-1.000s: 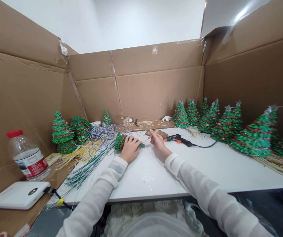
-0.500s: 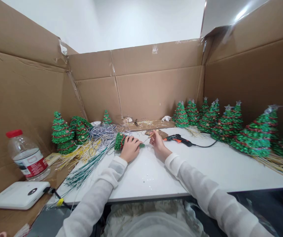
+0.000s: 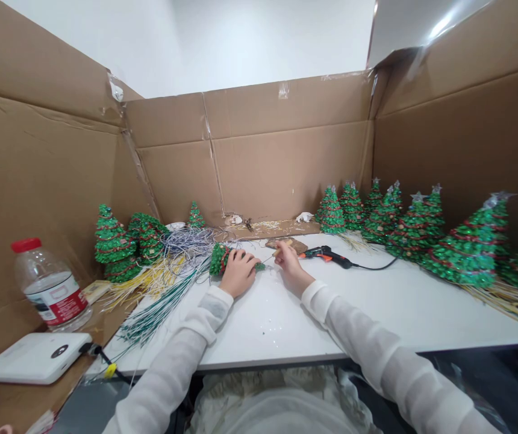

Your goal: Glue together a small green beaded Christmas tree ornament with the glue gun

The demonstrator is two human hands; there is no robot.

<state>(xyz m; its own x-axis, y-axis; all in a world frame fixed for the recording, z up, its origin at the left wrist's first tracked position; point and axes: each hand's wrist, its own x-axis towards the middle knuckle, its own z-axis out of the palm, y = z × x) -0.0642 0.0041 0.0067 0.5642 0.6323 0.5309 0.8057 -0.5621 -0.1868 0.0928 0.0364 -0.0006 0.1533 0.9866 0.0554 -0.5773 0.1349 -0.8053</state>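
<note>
My left hand [image 3: 240, 274] is wrapped over a small green Christmas tree [image 3: 218, 260] with red garland, which lies on its side on the white board with its tip to the right. Much of the tree is hidden under my fingers. Just right of the tip, my right hand [image 3: 288, 265] pinches a slim tool with a tan handle [image 3: 276, 252]. Its thin end points left toward the tree tip, but whether they touch I cannot tell. A small clear piece, too small to name, lies by the tip.
A black-and-orange glue gun [image 3: 324, 255] with a cord lies right of my hand, by a brown glue-stained pad [image 3: 299, 246]. Finished trees [image 3: 415, 232] stand at right. Bundled wires [image 3: 164, 307] spread at left, near a bottle [image 3: 53, 289] and a white power bank [image 3: 35, 357].
My right hand has shifted slightly, and the tool's handle has tilted in its fingers. My left hand and the tree have stayed put.
</note>
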